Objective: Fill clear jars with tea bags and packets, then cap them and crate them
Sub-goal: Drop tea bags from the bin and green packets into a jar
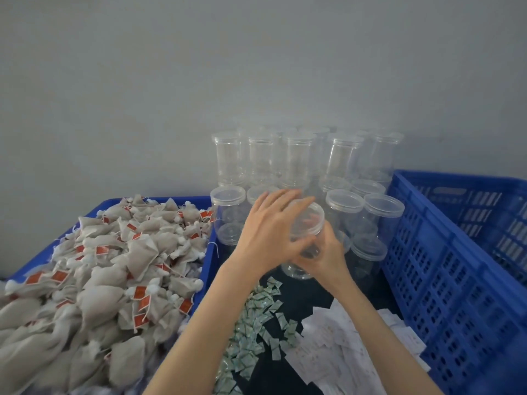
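Observation:
A clear jar point(309, 223) with its lid on is held above the dark table, in front of the stacked jars. My left hand point(271, 226) lies over the lid, fingers spread along its top and thumb curled round the rim. My right hand point(325, 256) grips the jar's body from below. Beige tea bags point(94, 280) with red tags fill the blue tray point(209, 258) at the left. Small green packets point(253, 332) lie scattered on the table below my arms. White paper slips point(336, 346) lie beside them.
Several empty capped clear jars point(296, 161) stand stacked in two tiers against the grey wall. A large blue perforated crate point(445, 280) stands at the right, its near wall close to my right forearm.

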